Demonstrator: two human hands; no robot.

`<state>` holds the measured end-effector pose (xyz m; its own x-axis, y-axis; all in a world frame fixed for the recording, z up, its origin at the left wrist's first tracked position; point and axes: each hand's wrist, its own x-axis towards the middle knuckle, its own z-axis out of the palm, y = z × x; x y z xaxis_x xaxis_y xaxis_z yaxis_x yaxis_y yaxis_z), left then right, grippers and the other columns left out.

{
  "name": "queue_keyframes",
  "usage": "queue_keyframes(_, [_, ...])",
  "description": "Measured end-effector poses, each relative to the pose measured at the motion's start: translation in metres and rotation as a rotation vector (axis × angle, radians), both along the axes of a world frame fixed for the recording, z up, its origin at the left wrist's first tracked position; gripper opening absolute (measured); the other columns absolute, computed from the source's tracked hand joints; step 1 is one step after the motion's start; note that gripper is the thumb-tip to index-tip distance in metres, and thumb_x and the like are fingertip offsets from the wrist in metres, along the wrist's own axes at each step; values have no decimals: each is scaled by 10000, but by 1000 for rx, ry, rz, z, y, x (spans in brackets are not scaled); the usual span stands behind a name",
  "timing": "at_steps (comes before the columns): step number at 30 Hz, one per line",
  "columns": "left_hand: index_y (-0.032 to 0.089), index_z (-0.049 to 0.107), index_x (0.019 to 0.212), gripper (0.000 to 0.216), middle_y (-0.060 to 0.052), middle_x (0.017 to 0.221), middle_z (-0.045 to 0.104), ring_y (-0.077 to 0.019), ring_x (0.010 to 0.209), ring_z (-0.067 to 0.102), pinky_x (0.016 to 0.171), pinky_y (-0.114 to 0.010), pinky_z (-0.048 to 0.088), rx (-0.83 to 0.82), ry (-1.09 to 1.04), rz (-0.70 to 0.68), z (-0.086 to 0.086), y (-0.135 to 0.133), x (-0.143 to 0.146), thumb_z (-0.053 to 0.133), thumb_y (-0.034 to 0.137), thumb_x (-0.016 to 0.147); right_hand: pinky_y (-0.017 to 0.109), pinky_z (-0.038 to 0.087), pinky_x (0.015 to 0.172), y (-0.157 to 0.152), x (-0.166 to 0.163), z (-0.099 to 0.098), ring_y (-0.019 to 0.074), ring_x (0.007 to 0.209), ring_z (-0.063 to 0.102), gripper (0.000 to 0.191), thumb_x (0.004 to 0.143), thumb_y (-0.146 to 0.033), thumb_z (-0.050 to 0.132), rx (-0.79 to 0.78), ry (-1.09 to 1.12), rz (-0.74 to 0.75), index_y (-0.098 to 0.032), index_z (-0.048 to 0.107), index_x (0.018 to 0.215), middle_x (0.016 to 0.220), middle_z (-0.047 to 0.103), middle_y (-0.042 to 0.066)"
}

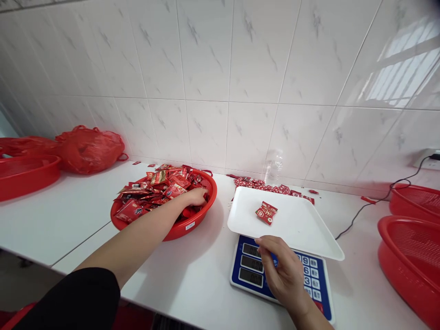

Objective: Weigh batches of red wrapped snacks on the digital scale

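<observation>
My left hand point(196, 197) reaches into a round red plastic basket point(212, 195) heaped with small red packets point(137, 209). Its fingers dip among the packets at the basket's right side, so what they hold, if anything, is hidden. My right hand point(283, 270) hovers over the keypad of a blue and white digital scale point(237, 266), thumb and fingertips drawn together; nothing shows between them. On the scale's white tray point(292, 206), just beyond that hand, lies a single red packet point(266, 213).
Behind the tray, a row of red packets point(254, 183) and a clear plastic bottle point(274, 168) stand along the tiled wall. Red baskets point(409, 256) sit at the right, with a black cable point(364, 206) near them. At left are a red plastic bag point(91, 149) and another red basket point(30, 181).
</observation>
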<state>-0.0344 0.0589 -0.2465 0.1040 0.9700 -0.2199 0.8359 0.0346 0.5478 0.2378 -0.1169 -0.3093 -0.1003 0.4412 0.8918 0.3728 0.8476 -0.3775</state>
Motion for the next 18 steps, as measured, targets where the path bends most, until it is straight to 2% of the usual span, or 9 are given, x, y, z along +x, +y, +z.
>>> queue_keyframes(6, [201, 623, 845, 239, -10, 728, 683, -176, 617, 641, 537, -236, 489, 79, -175, -7, 20, -5, -5, 654, 167, 611, 283, 545, 667, 0, 0, 2, 164, 815, 642, 324, 848, -6, 498, -20, -2, -5, -203, 582, 1091, 906, 653, 66])
queue_keyframes(11, [222, 566, 1087, 465, -19, 825, 699, -191, 735, 676, 629, -259, 531, 103, -403, 96, 24, 1, -13, 686, 196, 638, 267, 536, 654, -1, 0, 4, 152, 793, 634, 321, 848, -3, 500, -16, -10, -8, -200, 585, 1086, 885, 647, 58])
queue_keyframes(14, [219, 557, 1094, 476, -22, 826, 694, -178, 737, 678, 680, -271, 541, 81, -568, 133, 23, 4, -15, 692, 176, 639, 266, 533, 659, -1, 0, 3, 149, 796, 628, 334, 845, 9, 498, -18, -11, -3, -200, 580, 1093, 893, 643, 58])
queue_keyframes(18, [214, 570, 1051, 395, -25, 843, 697, -168, 735, 677, 682, -272, 550, 54, -645, 123, 23, 3, -15, 665, 166, 671, 265, 531, 647, -1, 0, 3, 149, 784, 626, 323, 847, 4, 498, -17, -9, -13, -201, 583, 1082, 880, 641, 57])
